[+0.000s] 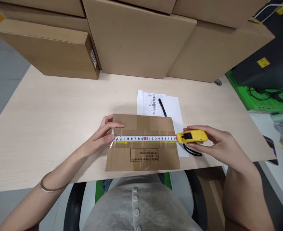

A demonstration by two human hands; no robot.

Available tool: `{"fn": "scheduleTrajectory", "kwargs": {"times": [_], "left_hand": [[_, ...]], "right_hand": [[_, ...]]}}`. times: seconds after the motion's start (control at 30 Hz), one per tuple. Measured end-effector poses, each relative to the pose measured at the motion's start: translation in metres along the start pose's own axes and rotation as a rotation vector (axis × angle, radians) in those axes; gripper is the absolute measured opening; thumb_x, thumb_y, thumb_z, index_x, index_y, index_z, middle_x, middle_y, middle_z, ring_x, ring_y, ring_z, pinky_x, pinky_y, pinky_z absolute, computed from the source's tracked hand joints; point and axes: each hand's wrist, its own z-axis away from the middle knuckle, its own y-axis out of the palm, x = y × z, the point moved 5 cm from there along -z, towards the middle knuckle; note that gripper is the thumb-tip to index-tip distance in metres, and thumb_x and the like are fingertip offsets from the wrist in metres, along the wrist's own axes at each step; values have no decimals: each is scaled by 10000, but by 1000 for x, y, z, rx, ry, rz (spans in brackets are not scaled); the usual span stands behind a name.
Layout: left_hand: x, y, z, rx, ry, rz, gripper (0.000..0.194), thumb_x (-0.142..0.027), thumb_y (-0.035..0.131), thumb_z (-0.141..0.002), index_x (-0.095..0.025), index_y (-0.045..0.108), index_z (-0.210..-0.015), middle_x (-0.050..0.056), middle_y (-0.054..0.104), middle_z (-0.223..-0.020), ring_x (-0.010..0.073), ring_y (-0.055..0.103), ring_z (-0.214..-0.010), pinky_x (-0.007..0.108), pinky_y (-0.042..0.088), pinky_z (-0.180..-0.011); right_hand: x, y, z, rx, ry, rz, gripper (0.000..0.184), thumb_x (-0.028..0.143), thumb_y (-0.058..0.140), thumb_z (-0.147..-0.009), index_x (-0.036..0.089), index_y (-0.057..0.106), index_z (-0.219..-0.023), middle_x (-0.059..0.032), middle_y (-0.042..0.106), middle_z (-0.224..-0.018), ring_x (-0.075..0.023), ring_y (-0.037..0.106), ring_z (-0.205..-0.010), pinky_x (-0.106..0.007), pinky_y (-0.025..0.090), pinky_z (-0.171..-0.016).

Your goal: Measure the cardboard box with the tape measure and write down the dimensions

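Note:
A brown cardboard box (143, 126) with clear tape and a printed label panel lies near the front edge of the table. Across its top runs the white blade of a tape measure (191, 136), whose yellow case sits at the box's right edge. My right hand (213, 139) grips that case, and a black wrist strap hangs from it. At the box's left edge my left hand (104, 133) presses the blade's end down with the thumb, its fingers resting on the box.
Behind the box lie printed papers (148, 102) with a black pen (162, 107) on them. Large cardboard boxes (141, 41) stand along the table's back, with a flatter box (55, 53) at left. A green crate (242, 93) with cables is at right.

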Motion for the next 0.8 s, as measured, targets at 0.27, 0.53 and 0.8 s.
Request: {"fn": "scheduleTrajectory", "kwargs": {"times": [0.27,0.53,0.8], "left_hand": [[1,-2,0,-29,-16,-17,416,-600,655,-933,-405,762,-1285,113,583,-1357,433,328,-1521,728,202,-1305],[13,-2,7,-87,-40,50,607,-734,392,-1002,-346,746,-1306,101,561,-1443,375,363,-1531,591,250,-1326],[22,-4,10,-141,-111,204,729,-813,352,-975,-332,661,-1427,85,570,-1585,368,417,-1555,560,280,-1315]], "right_hand": [[47,0,-22,188,-145,-90,288,456,806,-891,302,669,-1092,-36,769,-952,-220,726,-753,-339,583,-612],[145,83,-81,391,-411,79,367,434,693,-977,221,590,-1257,-53,792,-1017,-207,727,-718,-312,506,-575],[164,95,-69,273,-609,57,367,301,660,-1005,208,569,-1349,-98,751,-1287,-253,777,-996,-371,613,-743]]}}
